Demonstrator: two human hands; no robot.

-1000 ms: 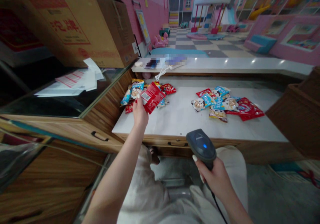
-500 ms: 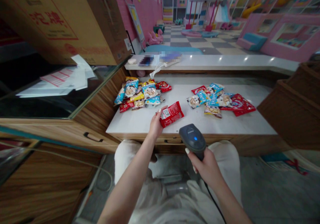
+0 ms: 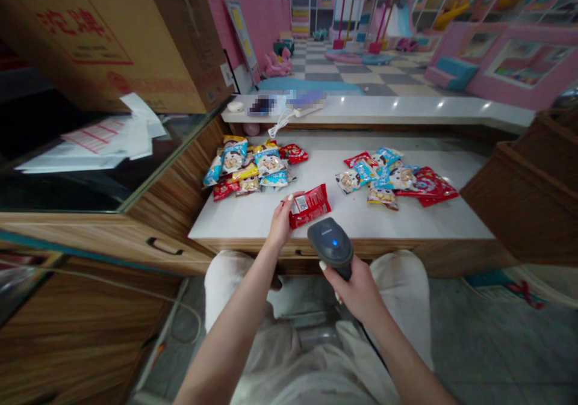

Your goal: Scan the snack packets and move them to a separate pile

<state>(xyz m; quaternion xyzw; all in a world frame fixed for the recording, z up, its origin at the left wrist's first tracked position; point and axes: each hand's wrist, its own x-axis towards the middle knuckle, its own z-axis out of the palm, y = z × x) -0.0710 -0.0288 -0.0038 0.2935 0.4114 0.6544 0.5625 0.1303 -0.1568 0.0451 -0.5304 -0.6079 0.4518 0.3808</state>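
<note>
My left hand (image 3: 280,223) pinches a red snack packet (image 3: 310,204) by its left end, holding it just above the front of the white counter (image 3: 253,215). My right hand (image 3: 356,287) is wrapped round the grip of a dark handheld barcode scanner (image 3: 330,242) with a blue light on top. The scanner's head sits just below and right of the packet. One pile of snack packets (image 3: 250,167) lies at the counter's left. A second pile (image 3: 395,179) lies at its right.
A large cardboard box (image 3: 112,38) and loose papers (image 3: 99,143) rest on a glass-topped cabinet at left. A wooden crate (image 3: 533,194) stands at right. A raised white ledge (image 3: 406,110) runs behind the counter. Beyond is a pink play area.
My left hand lifted the red packet from the left pile and brought it down to the counter's front. The scanner has moved up and left, closer to the packet.
</note>
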